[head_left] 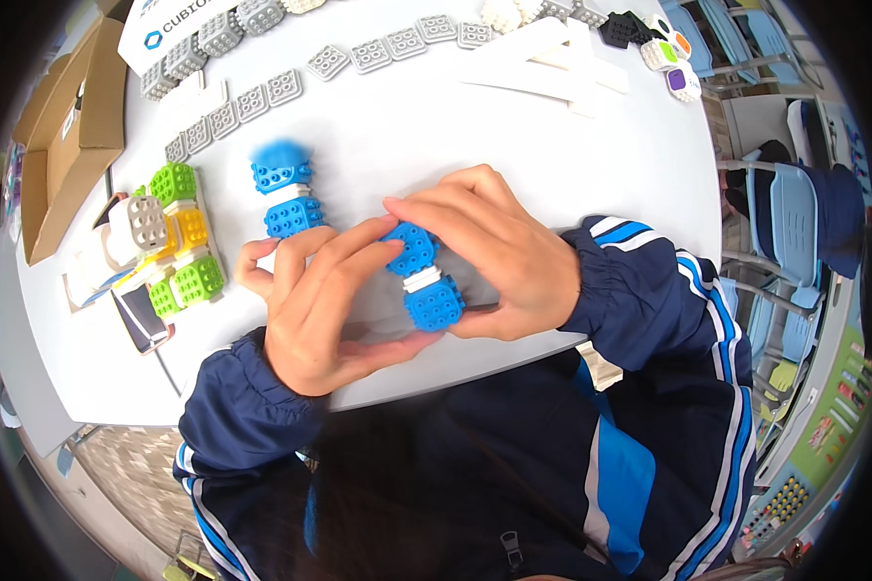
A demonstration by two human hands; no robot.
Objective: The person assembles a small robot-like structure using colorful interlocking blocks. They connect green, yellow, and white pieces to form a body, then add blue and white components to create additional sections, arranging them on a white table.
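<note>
Both my hands hold one small assembly of two blue studded cube blocks [422, 276] joined by a white connector, just above the white table [407, 126]. My left hand [320, 305] grips it from the left with fingers on the upper cube. My right hand [484, 247] covers it from the right, fingertips on the upper cube, thumb under the lower one. A second blue-and-white block assembly [286, 198] lies on the table just left of my left hand's fingers.
A cluster of green, yellow and grey cubes [170, 242] sits at the left beside a phone [140, 315]. Grey flat plates [252, 102] and grey cubes line the far edge. An open cardboard box [63, 136] stands at far left. Blue chairs [794, 223] are at right.
</note>
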